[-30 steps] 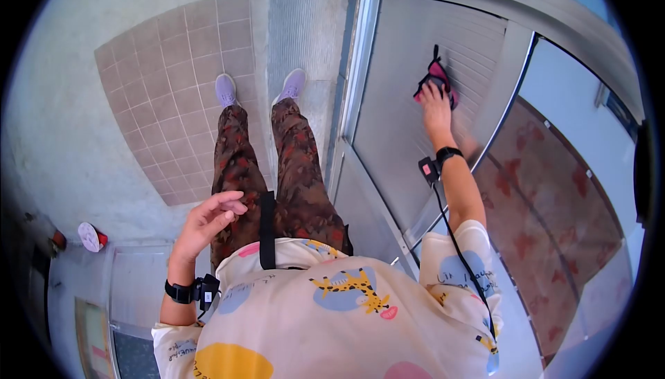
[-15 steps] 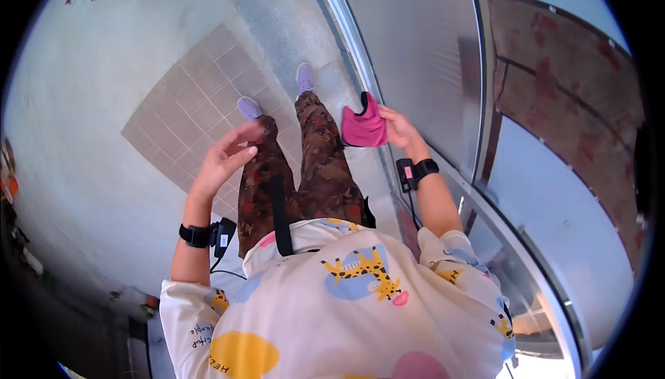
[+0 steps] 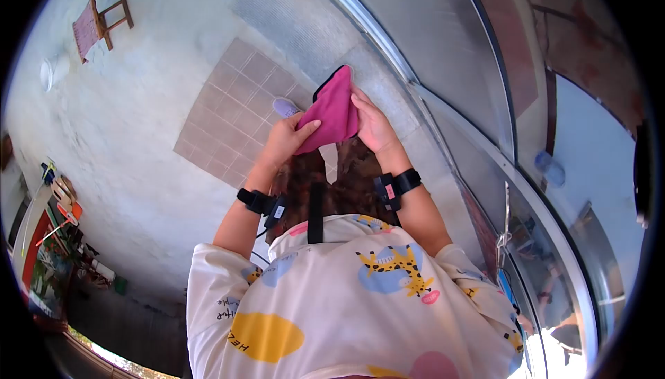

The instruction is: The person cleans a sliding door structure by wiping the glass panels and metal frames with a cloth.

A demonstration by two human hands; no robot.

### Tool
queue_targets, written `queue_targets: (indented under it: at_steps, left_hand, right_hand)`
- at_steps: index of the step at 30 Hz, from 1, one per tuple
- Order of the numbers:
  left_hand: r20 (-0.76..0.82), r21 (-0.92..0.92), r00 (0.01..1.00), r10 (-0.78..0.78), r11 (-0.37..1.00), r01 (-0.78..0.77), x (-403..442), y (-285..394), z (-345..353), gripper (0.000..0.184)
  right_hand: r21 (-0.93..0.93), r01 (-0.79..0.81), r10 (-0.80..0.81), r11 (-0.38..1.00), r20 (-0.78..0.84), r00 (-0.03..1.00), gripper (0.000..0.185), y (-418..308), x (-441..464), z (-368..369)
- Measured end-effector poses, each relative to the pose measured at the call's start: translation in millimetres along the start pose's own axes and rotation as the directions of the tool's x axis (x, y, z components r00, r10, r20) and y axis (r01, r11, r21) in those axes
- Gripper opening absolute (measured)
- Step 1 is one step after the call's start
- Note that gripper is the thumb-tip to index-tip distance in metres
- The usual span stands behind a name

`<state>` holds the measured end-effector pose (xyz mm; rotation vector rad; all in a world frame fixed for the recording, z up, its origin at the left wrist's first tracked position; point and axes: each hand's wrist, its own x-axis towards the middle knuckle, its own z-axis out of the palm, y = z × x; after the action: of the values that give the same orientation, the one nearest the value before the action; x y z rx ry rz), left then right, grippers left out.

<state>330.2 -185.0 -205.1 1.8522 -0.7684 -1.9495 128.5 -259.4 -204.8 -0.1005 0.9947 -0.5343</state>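
A pink cloth (image 3: 331,112) with a dark edge is stretched between my two hands, above my legs. My left hand (image 3: 282,140) pinches its lower left corner, thumb on top. At the right side of the cloth, my right hand (image 3: 375,126) grips the edge; some of its fingertips are hidden behind the fabric. Both wrists wear black straps with small boxes. Beneath the cloth one purple shoe (image 3: 285,107) shows, while the other is covered.
A glass door with a metal frame (image 3: 409,74) stands close on my right. Brown tiles (image 3: 232,109) lie on the floor ahead. Far left are a wooden stool (image 3: 104,22), a white bucket (image 3: 47,74) and assorted items along the wall.
My left hand has come in from the left and taken hold of the cloth. My right hand has moved left with it, and the cloth is now more spread out. The view has shifted.
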Motion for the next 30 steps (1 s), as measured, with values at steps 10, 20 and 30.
queue_targets:
  at_steps: [10,20,30]
  left_hand:
    - [-0.014,-0.360,0.999,-0.042,0.932,0.034,11.3,15.2,7.3,0.036]
    - [0.375,-0.268,0.925,-0.063,0.948,0.173,33.7,4.9,5.8,0.050]
    - [0.570,0.083,0.817,-0.085,0.995,0.046,68.8,-10.1,14.9,0.082]
  right_hand:
    - [-0.568,0.046,-0.061,0.822,-0.006,0.998,0.052,-14.8,18.9,-25.5]
    - [0.114,-0.054,0.054,0.992,0.002,0.999,0.067,96.3,25.0,-33.6]
    - [0.419,-0.005,0.054,0.908,-0.104,0.993,0.061,138.4,36.2,-72.5]
